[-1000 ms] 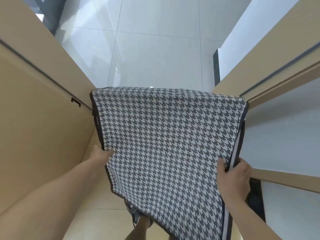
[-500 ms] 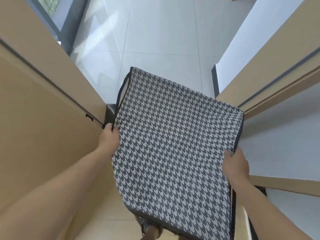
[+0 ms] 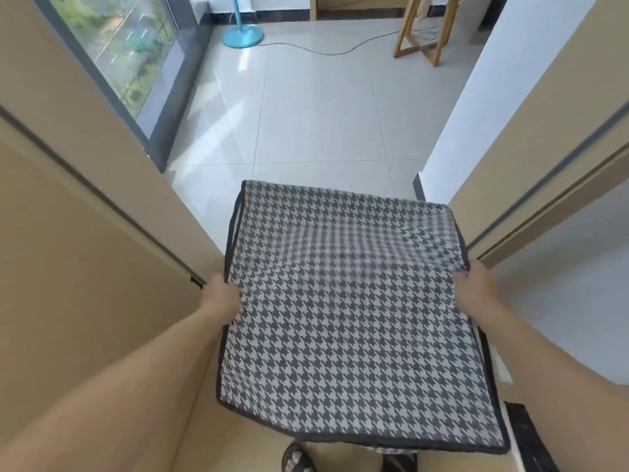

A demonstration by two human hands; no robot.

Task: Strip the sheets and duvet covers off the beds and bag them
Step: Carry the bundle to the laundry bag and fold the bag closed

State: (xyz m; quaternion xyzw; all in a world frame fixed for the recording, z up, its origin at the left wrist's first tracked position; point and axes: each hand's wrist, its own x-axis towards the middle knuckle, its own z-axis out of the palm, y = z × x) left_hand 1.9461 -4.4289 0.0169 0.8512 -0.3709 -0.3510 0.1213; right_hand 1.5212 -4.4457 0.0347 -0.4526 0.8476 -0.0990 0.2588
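Both hands, left hand [image 3: 221, 296] and right hand [image 3: 473, 284], grip the sides of a flat checked bag [image 3: 354, 321] above the floor [image 3: 316, 131].

A single head-worn wide-angle camera looks forward and steeply down from standing height. The houndstooth bag [image 3: 354, 321] fills the near centre; the tiled floor [image 3: 316, 107] extends far, between wooden panels left and right.

A pale tiled floor [image 3: 316, 107] runs ahead between tan wooden panels [image 3: 85, 233]. A blue fan base [image 3: 242, 36] stands by the window [image 3: 115, 46], its dark cord [image 3: 326, 51] trailing toward a wooden frame stand [image 3: 423, 32]. A sandalled foot [image 3: 296, 458] shows below.
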